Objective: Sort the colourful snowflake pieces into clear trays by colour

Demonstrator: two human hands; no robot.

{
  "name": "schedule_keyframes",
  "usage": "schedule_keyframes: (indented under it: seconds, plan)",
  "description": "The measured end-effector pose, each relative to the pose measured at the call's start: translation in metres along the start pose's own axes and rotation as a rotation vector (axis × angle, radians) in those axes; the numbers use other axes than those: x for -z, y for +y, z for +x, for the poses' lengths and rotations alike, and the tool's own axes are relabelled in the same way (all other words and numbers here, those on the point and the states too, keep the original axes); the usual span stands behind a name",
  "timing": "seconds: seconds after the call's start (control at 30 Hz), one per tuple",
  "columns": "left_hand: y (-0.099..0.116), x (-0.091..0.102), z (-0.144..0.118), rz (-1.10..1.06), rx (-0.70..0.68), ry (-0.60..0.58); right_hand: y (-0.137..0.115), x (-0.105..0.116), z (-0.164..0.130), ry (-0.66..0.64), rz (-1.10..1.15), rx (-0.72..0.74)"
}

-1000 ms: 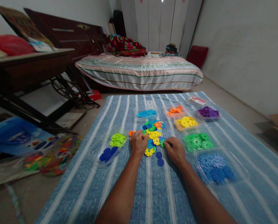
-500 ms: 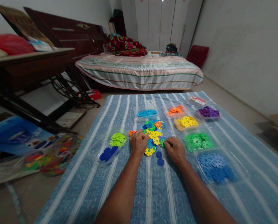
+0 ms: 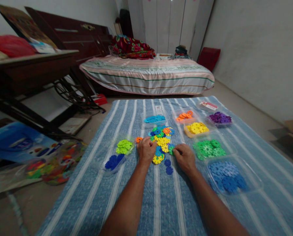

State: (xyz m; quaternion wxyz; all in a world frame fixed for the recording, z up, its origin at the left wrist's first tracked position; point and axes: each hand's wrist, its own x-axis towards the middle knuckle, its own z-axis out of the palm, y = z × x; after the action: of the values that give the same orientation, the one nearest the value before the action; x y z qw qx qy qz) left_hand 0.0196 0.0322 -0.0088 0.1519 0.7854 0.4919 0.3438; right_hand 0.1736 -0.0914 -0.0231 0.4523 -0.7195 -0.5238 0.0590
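place: home bedroom | seen: bed [image 3: 146, 75], wardrobe [image 3: 169, 24], sewing table [image 3: 30, 70]

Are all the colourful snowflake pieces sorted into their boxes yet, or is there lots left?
Mostly sorted. The trays already hold one colour each: yellow pieces, green pieces, purple pieces and lime pieces. In hand: the left hand and right hand rest at the mixed pile on the striped cloth. Left: that small pile and two dark blue pieces.
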Motion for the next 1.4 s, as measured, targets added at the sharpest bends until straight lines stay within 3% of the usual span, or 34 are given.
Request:
schedule_keyframes:
  seconds: [1.4]
  plan:
    - [0.0005, -0.0013, 0.0004, 0.029, -0.007, 0.005, -0.0006, 0.0007, 0.0001, 0.0, -0.001, -0.003]
